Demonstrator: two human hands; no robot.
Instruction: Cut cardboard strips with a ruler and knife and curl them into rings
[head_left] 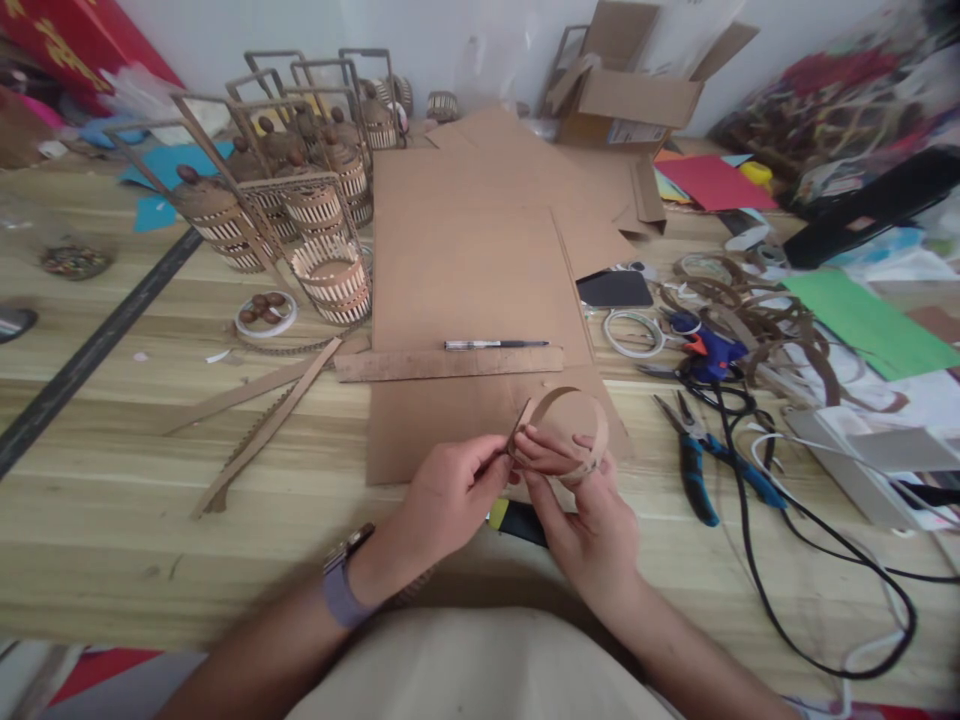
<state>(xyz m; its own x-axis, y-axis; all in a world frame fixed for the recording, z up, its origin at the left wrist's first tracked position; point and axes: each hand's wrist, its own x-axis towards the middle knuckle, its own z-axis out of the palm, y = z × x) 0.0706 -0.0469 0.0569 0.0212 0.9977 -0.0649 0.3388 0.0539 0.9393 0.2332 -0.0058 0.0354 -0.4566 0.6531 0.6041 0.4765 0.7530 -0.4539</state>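
A strip of brown cardboard is bent into a ring [571,420] just above the near edge of a large cardboard sheet [465,290]. My left hand [450,495], with a watch on the wrist, pinches the ring's left end between thumb and fingers. My right hand [585,520] is closed round the ring's lower side, fingers pressed against the strip where its ends meet. A black and yellow tool [517,520] lies on the table right under my hands.
A wooden ruler [450,363] and a pen [495,345] lie across the sheet. Cardboard lanterns [300,200] stand at the back left. Blue-handled pliers [694,460], a blue glue gun [712,350], black cables [787,580], tape rolls and cardboard strips lie to the right. An open box [630,90] is at the back.
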